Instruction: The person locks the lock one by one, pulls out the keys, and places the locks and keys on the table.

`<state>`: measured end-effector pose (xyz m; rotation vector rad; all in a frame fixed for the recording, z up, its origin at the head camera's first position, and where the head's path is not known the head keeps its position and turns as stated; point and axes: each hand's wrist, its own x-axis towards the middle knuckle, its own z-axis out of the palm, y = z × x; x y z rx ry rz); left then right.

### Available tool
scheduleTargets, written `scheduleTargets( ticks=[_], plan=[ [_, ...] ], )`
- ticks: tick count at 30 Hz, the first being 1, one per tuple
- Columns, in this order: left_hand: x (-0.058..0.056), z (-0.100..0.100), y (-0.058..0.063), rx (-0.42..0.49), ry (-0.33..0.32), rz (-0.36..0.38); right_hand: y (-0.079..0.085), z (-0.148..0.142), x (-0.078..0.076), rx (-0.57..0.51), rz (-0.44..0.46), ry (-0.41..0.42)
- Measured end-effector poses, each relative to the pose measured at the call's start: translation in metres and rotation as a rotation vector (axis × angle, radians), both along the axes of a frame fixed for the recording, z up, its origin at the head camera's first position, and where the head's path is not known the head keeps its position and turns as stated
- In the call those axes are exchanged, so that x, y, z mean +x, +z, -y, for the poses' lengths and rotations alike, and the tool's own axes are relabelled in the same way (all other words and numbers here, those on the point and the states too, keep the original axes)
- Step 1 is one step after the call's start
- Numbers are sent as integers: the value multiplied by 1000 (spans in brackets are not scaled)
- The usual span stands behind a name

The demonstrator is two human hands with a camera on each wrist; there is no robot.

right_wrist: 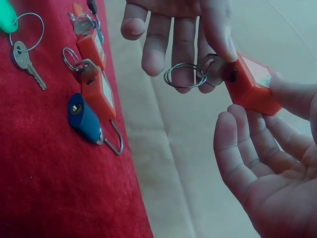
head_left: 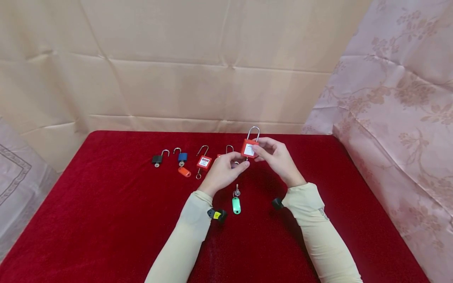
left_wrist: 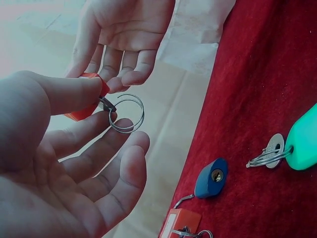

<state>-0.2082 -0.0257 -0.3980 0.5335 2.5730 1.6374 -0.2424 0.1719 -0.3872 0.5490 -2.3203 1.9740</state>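
Observation:
My right hand (head_left: pixel 279 159) holds a red padlock (head_left: pixel 249 149) with a white label, raised over the table's far side. Its silver shackle (head_left: pixel 253 129) points up. A key (right_wrist: pixel 215 70) sits in the keyhole at the padlock's bottom, and my left hand (head_left: pixel 224 171) pinches the key's head between thumb and index finger. From the key hangs a double wire ring (left_wrist: pixel 142 115), loose beside the left fingers. The other left fingers are spread and touch nothing. In the right wrist view, my right thumb (right_wrist: pixel 296 96) presses the label side, with fingers beneath the padlock.
On the red cloth (head_left: pixel 124 220) stand a black padlock (head_left: pixel 157 159), a blue padlock (head_left: pixel 182 156) with orange tag, and red padlocks (head_left: pixel 204 162). Another blue padlock (left_wrist: pixel 212 178) is mostly hidden by my left hand in the head view. A loose key (head_left: pixel 237 192) carries a green tag (head_left: pixel 236 206).

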Motion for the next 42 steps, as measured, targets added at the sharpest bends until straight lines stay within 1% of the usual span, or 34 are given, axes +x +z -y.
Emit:
scheduleTargets(
  ticks=[9,16,19,23,28,42],
  plan=[
    [0,-1,0,-19,-7,17,0,1,0,-1,2,1],
    [-2,-2,0,-14,-36,-11,1,0,0,-7,-6,12],
    [-2,-2,1,-10,-39,6,1,0,0,-3,-8,18],
    [-2,-2,1,26,-54,66,1,0,0,-1,-15,21],
    [-2,-2,0,62,-71,116,0,1,-1,-6,-21,24],
    [-2,-3,2,89,-77,145,1,1,0,-3,-26,21]
  ],
)
